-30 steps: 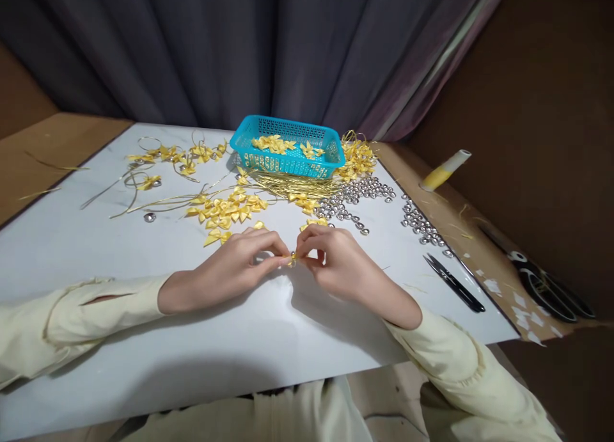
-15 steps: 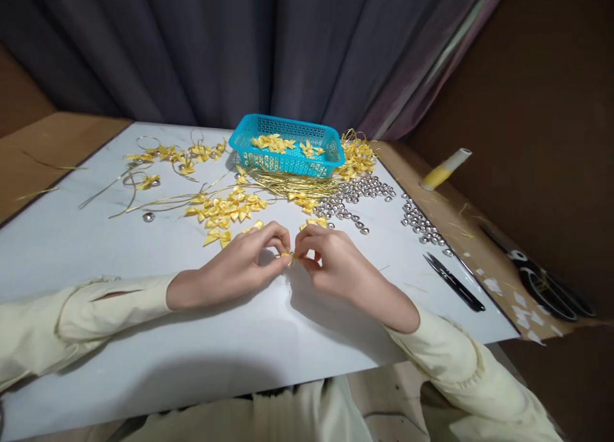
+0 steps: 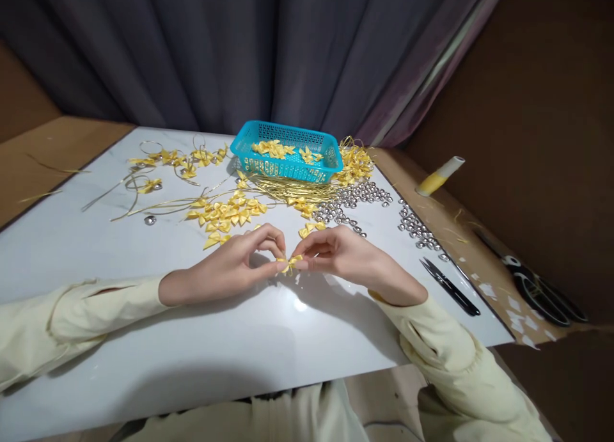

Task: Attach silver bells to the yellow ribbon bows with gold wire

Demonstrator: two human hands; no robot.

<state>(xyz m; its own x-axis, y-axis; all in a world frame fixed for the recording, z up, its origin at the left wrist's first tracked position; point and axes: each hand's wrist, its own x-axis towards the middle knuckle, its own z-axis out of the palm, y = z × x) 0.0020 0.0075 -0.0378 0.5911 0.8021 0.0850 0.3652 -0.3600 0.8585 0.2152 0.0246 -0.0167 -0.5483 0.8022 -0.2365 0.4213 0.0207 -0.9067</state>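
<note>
Between my fingertips is a small yellow ribbon bow (image 3: 290,263), held just above the white tabletop (image 3: 230,339). My left hand (image 3: 235,263) pinches its left side between thumb and fingers. On the other side, my right hand (image 3: 338,256) grips the right end of the same bow. Just beyond my left hand lies a pile of yellow ribbon bows (image 3: 228,212). Silver beads (image 3: 352,199) are scattered past my right hand, close to a bundle of gold cord (image 3: 292,189).
A blue perforated basket (image 3: 288,171) holding yellow bows stands at the back. Bows with cords (image 3: 163,157) lie far left. Black thread snips (image 3: 451,287), large scissors (image 3: 542,292) and a yellow thread spool (image 3: 439,176) are on the right. A dark curtain (image 3: 230,52) hangs behind.
My right hand has turned and its fingers have straightened somewhat. The bow between my fingertips now shows more fully. The view has shifted slightly.
</note>
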